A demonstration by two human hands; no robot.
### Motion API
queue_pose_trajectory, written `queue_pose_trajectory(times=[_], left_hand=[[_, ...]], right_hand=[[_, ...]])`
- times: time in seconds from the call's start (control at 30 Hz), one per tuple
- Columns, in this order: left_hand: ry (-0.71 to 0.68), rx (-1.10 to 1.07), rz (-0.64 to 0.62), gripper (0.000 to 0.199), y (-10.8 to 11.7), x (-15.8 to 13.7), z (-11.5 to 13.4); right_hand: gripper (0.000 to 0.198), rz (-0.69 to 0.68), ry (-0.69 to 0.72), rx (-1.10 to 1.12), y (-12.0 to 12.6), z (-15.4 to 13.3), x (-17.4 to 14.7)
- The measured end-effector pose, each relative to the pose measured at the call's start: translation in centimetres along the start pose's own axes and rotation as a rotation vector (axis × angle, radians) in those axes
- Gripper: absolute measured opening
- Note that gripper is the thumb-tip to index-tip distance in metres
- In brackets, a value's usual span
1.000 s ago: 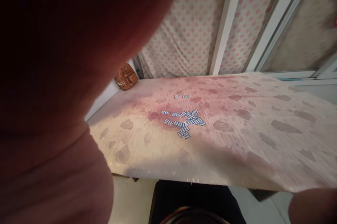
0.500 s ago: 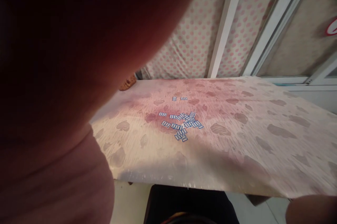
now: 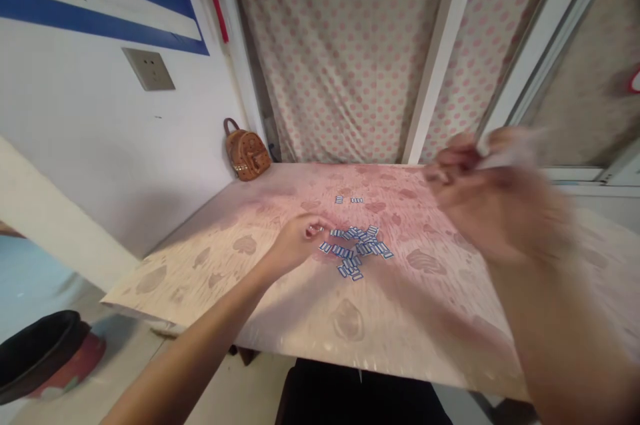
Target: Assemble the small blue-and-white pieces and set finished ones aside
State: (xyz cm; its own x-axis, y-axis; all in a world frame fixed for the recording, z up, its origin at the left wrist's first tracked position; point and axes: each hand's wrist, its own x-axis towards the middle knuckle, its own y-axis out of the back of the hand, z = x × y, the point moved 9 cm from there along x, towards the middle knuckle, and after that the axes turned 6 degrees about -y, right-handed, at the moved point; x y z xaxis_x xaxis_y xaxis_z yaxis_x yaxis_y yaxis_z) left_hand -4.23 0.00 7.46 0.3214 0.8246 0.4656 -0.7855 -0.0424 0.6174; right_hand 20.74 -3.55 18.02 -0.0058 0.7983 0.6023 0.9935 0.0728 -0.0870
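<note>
Small flat rectangular pieces (image 3: 373, 248), white with blue edges, lie in a loose cluster on the patterned tablecloth (image 3: 345, 322). Two small groups of the same pieces (image 3: 357, 200) are set apart behind it. My left hand (image 3: 303, 238) rests at the cluster's left side, fingers curled together. Something small and whitish shows at its fingertips, too small to make out, and the hand covers that spot. Raised over the table's right side, my right hand (image 3: 493, 198) is smeared by motion. A pale blur is by its fingers; whether it holds anything does not show.
A brown backpack-shaped bag (image 3: 249, 155) stands at the table's back left corner, against the wall with a socket (image 3: 149, 69). A dotted curtain (image 3: 345, 52) hangs behind the table. On the floor at lower left is a dark-rimmed pot (image 3: 65, 358).
The large dark shape, part of a hand close to the camera, has gone from the left. My left hand now touches down beside the cluster; my right has risen into view.
</note>
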Motion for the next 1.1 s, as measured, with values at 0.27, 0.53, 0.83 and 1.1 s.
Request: queue_pose_trajectory(times=[0.27,0.53,0.83,1.1], left_hand=[[0.058,0.19,-0.312,0.02,-5.3,0.7,-6.9],[0.183,0.049,-0.395,0.01,-5.5,1.0,-8.8],[0.192,-0.462,0.175,0.02,-2.9,6.4,-3.7],[0.221,-0.837,0.26,0.029,-6.5,7.1,-2.2]], right_hand=[[0.013,-0.063,-0.519,0.34,-1.5,16.2,1.4],[0.02,-0.055,-0.569,0.345,-1.7,17.4,0.1],[0.024,0.057,-0.476,0.258,-0.4,17.0,-0.4],[0.018,0.083,-0.364,0.095,-0.4,15.9,-1.0]])
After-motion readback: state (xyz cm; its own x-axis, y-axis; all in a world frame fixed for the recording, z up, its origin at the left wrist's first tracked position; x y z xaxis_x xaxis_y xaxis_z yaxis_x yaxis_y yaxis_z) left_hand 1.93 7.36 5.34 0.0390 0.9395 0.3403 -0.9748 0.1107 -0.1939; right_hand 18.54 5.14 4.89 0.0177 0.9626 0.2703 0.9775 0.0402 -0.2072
